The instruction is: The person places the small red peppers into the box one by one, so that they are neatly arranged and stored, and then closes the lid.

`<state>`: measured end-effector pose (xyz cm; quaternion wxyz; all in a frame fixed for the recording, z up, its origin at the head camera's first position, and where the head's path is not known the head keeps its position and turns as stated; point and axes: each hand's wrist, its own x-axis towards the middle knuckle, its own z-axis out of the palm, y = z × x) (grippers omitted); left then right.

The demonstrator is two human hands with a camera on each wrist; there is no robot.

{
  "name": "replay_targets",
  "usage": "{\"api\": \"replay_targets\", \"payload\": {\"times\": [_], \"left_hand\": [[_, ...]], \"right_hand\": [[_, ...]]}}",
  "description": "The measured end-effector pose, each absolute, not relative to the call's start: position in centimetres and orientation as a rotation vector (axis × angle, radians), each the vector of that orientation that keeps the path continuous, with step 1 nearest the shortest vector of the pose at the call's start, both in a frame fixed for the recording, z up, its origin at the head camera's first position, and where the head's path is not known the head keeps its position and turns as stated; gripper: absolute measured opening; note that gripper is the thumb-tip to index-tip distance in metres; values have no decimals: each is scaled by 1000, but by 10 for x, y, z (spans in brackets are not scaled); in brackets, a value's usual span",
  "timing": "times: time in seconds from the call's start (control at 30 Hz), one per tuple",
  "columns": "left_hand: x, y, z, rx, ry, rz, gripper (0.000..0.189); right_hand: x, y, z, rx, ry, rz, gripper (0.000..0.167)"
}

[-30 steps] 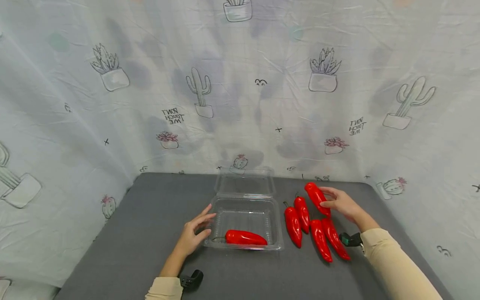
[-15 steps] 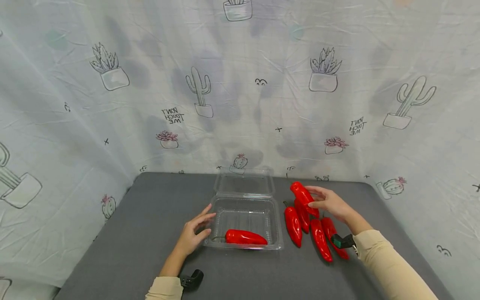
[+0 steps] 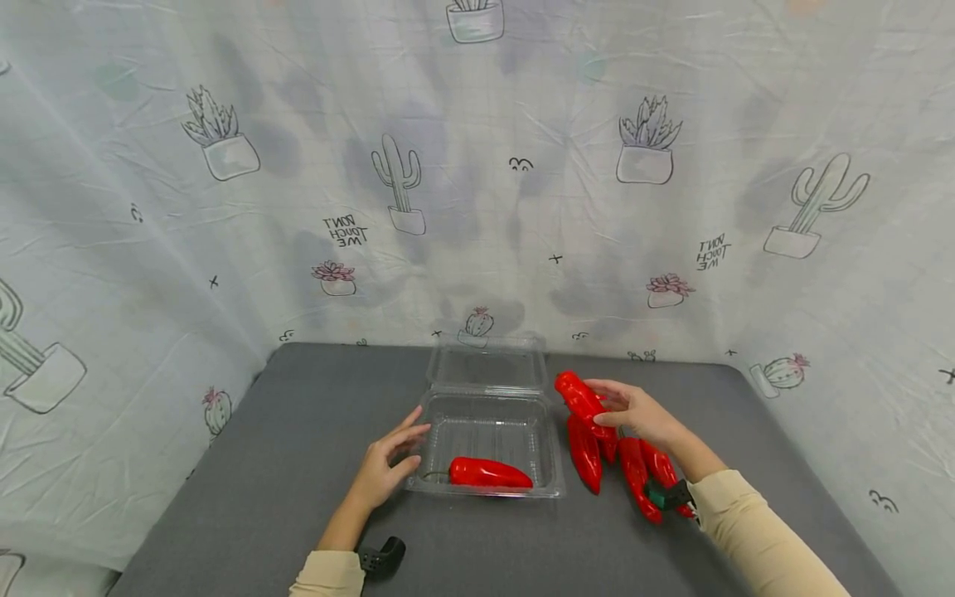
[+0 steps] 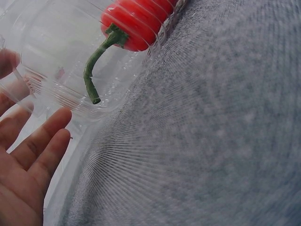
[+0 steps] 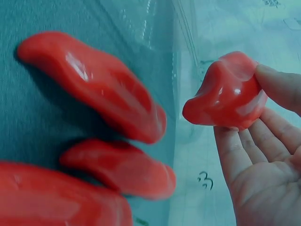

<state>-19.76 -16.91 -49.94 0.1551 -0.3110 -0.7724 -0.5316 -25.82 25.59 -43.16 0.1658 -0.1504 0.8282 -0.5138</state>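
My right hand (image 3: pixel 634 414) pinches a red pepper (image 3: pixel 585 402) between thumb and fingers, above the other peppers to the right of the container. In the right wrist view the held pepper (image 5: pixel 230 92) is seen end-on, thumb on one side and fingers beneath. A clear plastic clamshell container (image 3: pixel 487 398) lies with its lid (image 3: pixel 488 365) folded back. Inside it, along the front wall, lies one red pepper (image 3: pixel 488 473), its green stem (image 4: pixel 89 75) pointing left. My left hand (image 3: pixel 384 464) is at the container's left side, fingers spread and fingertips right at the wall.
Several red peppers lie on the grey table (image 3: pixel 336 373) right of the container, among them one pepper (image 3: pixel 584 456) nearest it and another (image 3: pixel 637 477) farther right, partly under my wrist. A printed curtain (image 3: pixel 477 207) hangs behind the table's far edge.
My right hand has moved left with the held pepper, from above the rightmost peppers to above those nearest the container. The left hand and container have stayed put.
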Motion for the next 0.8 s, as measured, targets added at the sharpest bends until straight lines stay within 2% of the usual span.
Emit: {"api": "replay_targets", "payload": {"times": [0.8], "left_hand": [[-196, -167, -499, -891, -2200, -1512, 41]], "right_hand": [[-249, 190, -447, -517, 2241, -1571, 60]]}}
